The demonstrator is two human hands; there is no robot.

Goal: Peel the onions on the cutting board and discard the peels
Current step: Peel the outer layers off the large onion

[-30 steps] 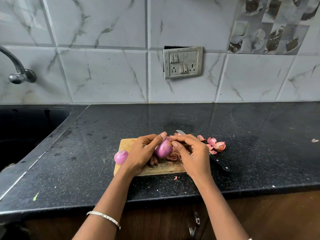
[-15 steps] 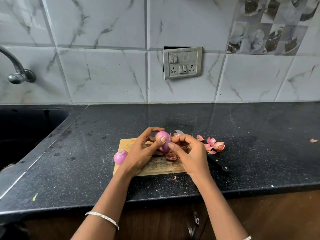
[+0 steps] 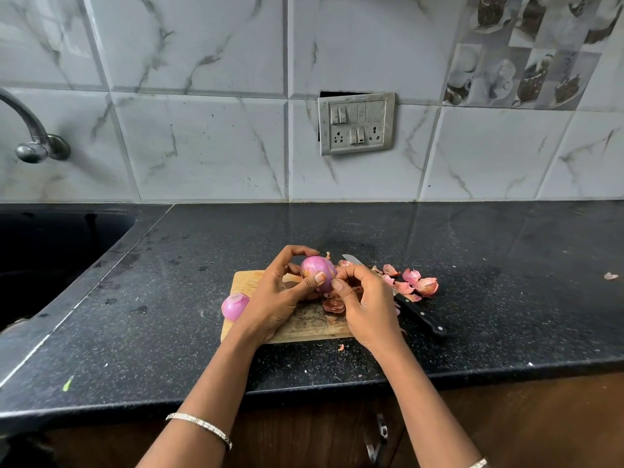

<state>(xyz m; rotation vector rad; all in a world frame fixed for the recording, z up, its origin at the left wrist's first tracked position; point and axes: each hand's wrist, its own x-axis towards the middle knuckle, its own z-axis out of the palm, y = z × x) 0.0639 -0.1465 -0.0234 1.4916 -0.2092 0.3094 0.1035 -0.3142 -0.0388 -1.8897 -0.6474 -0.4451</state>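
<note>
My left hand (image 3: 278, 297) grips a purple onion (image 3: 315, 269) above the wooden cutting board (image 3: 248, 280), thumb across its front and fingers curled over the top. My right hand (image 3: 368, 304) pinches at the onion's right side with thumb and fingertips. A second onion (image 3: 234, 305), pale pink, lies at the board's left edge. Loose peels (image 3: 334, 305) lie on the board under my hands, and a pile of peels (image 3: 417, 283) sits on the counter to the right.
A black-handled knife (image 3: 420, 315) lies right of the board, its blade tip behind the onion. The black counter (image 3: 506, 265) ends at a sink (image 3: 50, 251) on the left, with a tap (image 3: 32, 136) above. One stray peel (image 3: 610, 275) lies far right.
The onion has been lifted and turned upright between my hands. My left thumb has slid across its front, and my right fingertips have moved to its right side.
</note>
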